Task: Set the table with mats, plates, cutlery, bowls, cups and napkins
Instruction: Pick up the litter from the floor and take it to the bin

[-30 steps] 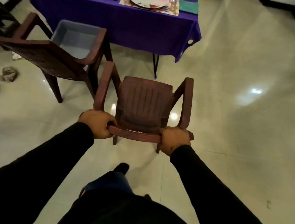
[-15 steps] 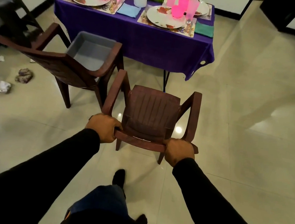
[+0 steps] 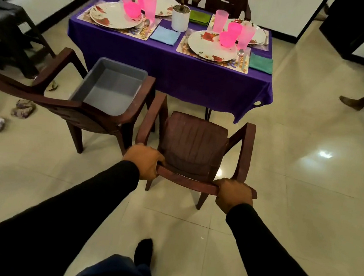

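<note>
Both hands are wrapped around the top rail of a brown chair (image 3: 193, 143), left hand (image 3: 142, 160) at the left corner, right hand (image 3: 233, 195) at the right, fingers curled over the edge. At 12 o'clock from it sits the table (image 3: 173, 68), looking basically set: mats, plates (image 3: 211, 46), pink cups (image 3: 244, 36), napkins (image 3: 260, 63). At 10 o'clock a second chair (image 3: 70, 105) holds a grey tub (image 3: 111, 88). I'd say the setting's done and this is tidying seats; next is sliding the chair straight in without bumping the cloth.
</note>
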Available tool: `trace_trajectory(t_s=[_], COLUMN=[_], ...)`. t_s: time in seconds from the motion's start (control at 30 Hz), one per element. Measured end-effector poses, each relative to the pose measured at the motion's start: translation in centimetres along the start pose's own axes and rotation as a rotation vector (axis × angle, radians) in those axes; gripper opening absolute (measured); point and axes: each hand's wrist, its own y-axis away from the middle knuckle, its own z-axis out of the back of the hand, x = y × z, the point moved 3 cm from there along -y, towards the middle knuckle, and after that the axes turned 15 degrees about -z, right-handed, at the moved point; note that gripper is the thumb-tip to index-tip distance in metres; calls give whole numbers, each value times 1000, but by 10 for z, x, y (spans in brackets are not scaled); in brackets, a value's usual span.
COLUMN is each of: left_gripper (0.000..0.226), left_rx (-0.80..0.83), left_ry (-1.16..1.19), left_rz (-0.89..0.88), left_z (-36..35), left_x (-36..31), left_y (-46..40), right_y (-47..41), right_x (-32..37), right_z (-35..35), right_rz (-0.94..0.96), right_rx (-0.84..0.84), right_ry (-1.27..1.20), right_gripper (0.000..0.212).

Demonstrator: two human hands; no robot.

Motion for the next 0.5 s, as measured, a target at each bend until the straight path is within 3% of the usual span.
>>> trace_trajectory(t_s=[0.5], left_gripper=[26], left_rx=[49], left_ry=[16], left_rz=[-37], left_z=[19], left_x=[31], left_y=[-57], right_y=[-56], right_x=[10], right_z=[26], right_rz=[-68], right_rx=[87], right_ry=[23], right_gripper=[30])
